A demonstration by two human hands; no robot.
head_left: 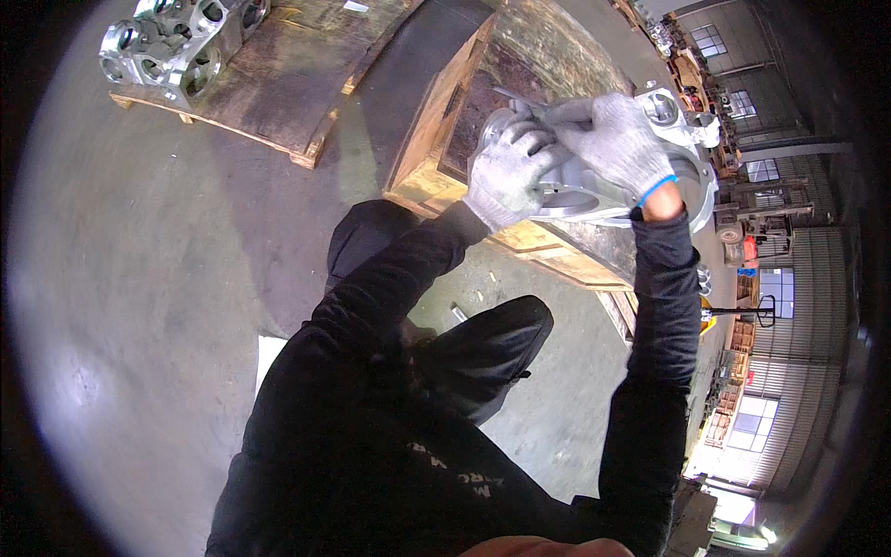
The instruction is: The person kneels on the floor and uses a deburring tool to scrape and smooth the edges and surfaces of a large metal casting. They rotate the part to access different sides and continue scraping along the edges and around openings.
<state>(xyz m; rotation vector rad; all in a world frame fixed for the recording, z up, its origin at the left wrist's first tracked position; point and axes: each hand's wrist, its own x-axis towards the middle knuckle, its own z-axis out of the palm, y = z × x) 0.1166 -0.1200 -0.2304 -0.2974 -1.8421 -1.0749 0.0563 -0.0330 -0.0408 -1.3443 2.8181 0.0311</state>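
A silvery metal casting [682, 165] with round openings lies on top of a wooden crate [436, 186]. My left hand [516, 173], in a pale grey knit glove, is closed over the casting's left part with its fingers curled. Close beside it, my right hand [608, 139] wears a matching glove with a blue cuff edge. Its fingers are closed and point left, nearly meeting the left ones. A slim, pointed grey piece [507, 94] sticks out past the right fingertips. Whether it is a tool in that hand cannot be made out, since the fingers cover the rest.
More metal castings [176, 51] sit on a wooden pallet [278, 88] at the far left. My bent knee [501, 348] is in front of the crate, above a grey floor [139, 251]. A pallet jack [738, 314] and a forklift [742, 232] stand farther right.
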